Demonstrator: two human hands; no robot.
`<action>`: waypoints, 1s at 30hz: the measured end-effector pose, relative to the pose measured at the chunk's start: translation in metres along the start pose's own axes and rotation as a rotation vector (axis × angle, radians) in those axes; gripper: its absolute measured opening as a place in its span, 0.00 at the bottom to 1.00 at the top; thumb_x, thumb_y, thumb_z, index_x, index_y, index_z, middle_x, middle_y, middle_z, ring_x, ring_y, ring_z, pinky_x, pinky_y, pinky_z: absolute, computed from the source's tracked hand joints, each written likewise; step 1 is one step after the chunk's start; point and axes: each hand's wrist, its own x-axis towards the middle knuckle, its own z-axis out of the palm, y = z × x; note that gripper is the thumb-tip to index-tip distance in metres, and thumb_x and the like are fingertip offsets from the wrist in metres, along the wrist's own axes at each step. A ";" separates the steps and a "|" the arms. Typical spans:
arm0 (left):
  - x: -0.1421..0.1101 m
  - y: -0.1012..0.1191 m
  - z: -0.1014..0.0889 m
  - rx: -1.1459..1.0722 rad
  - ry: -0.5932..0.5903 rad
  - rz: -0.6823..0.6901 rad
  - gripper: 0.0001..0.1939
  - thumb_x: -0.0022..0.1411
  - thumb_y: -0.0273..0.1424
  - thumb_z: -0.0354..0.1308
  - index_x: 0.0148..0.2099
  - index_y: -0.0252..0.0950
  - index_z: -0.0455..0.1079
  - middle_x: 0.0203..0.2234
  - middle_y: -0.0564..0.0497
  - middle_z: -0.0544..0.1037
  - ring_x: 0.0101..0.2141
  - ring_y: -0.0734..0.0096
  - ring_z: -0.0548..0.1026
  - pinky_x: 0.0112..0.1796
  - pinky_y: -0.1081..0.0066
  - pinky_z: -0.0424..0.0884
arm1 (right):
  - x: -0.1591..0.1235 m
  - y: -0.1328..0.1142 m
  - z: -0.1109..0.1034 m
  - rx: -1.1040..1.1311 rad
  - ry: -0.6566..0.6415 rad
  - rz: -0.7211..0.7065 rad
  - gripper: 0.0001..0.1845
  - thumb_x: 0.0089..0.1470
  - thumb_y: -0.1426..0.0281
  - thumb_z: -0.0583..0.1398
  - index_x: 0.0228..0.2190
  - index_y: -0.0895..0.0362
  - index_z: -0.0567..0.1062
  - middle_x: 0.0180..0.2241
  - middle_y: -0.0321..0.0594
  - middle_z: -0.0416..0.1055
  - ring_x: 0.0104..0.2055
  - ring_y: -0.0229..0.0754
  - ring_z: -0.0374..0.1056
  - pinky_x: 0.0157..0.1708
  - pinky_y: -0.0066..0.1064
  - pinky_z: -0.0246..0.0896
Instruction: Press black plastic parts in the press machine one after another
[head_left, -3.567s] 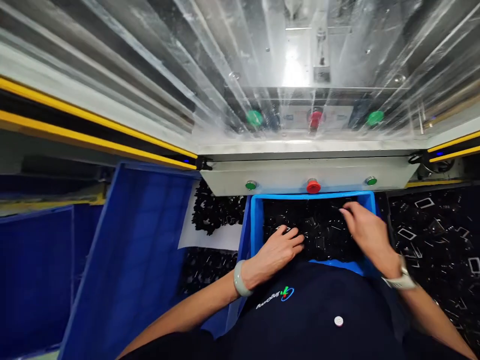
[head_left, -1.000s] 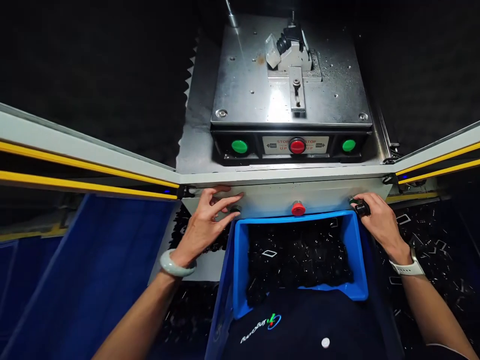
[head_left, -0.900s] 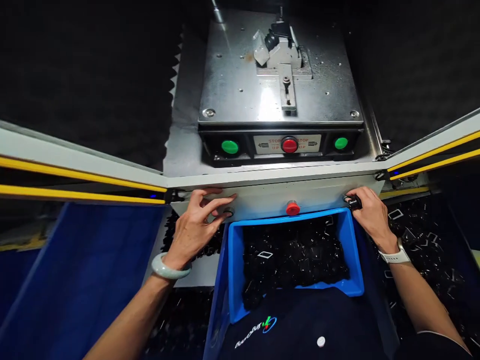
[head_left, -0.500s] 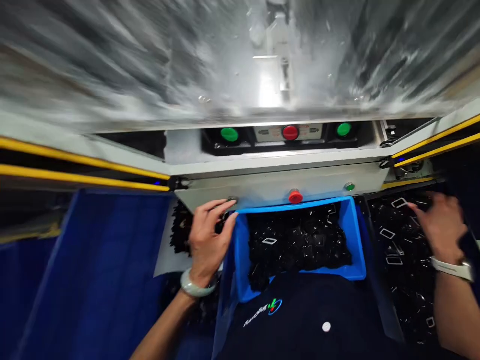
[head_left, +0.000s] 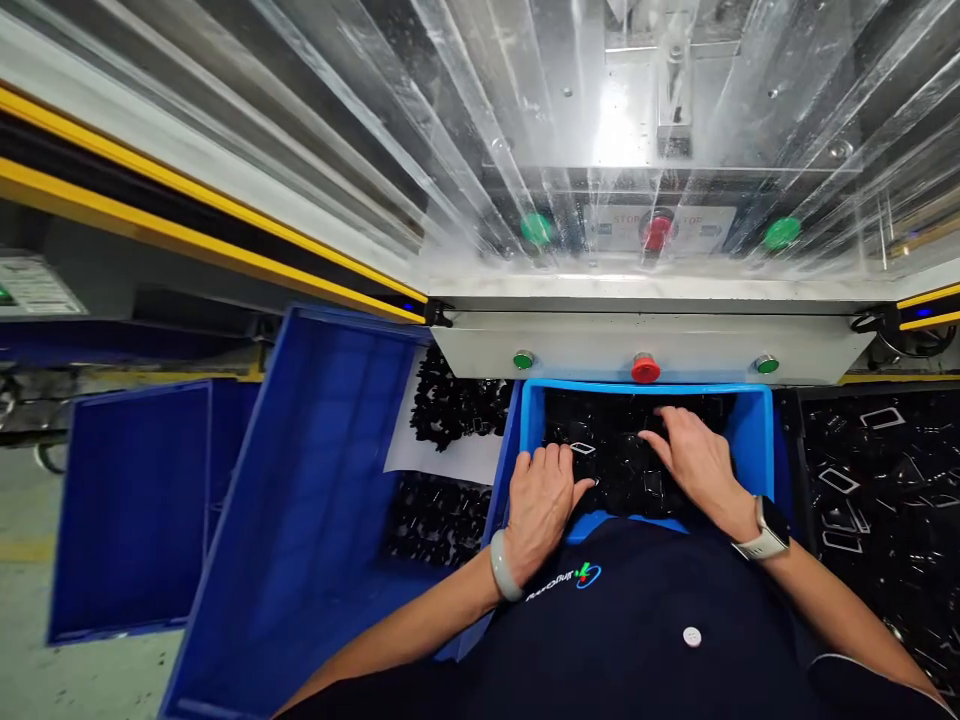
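A light-blue plastic bin (head_left: 756, 440) full of small glossy black plastic parts (head_left: 615, 440) sits right in front of my body. My left hand (head_left: 541, 500) lies over the bin's left side, palm down, thumb out over the parts; I see nothing in it. Above the right half of the same bin is my right hand (head_left: 697, 460), thumb and index finger apart, fingertips close to the parts. Its other fingers are partly hidden. One part with a pale rectangular outline (head_left: 582, 449) shows beside my left fingers.
Behind the bin stands a machine panel with a red button (head_left: 645, 368) and green buttons (head_left: 523, 360). A clear guard (head_left: 465, 180) hangs above. More black parts lie to the right (head_left: 877, 480) and in a dark-blue crate (head_left: 247, 560) on the left, some on white paper (head_left: 405, 440).
My right hand has come from the parts on the right to over the light-blue bin. My left hand has left the panel's green button and dropped to the bin's left side. The view has shifted left.
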 end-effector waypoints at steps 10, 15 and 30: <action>-0.002 -0.002 -0.003 -0.592 0.113 0.108 0.13 0.70 0.19 0.52 0.48 0.38 0.73 0.57 0.41 0.76 0.54 0.54 0.74 0.51 0.53 0.72 | -0.005 0.025 0.000 0.222 -0.075 0.054 0.20 0.70 0.68 0.51 0.59 0.55 0.70 0.42 0.47 0.77 0.44 0.50 0.75 0.39 0.39 0.71; 0.024 0.004 -0.007 -1.085 0.260 -0.025 0.19 0.64 0.19 0.56 0.55 0.39 0.68 0.51 0.43 0.75 0.52 0.61 0.76 0.52 0.58 0.76 | -0.007 0.024 -0.030 0.541 0.077 0.202 0.15 0.69 0.59 0.57 0.49 0.52 0.76 0.44 0.44 0.79 0.43 0.45 0.77 0.43 0.37 0.72; 0.076 0.022 -0.025 -1.024 0.468 0.266 0.25 0.60 0.14 0.56 0.55 0.42 0.62 0.45 0.46 0.71 0.46 0.63 0.74 0.46 0.62 0.77 | 0.013 -0.029 -0.072 0.774 0.065 0.126 0.11 0.65 0.59 0.63 0.42 0.51 0.81 0.35 0.37 0.77 0.31 0.38 0.69 0.32 0.31 0.66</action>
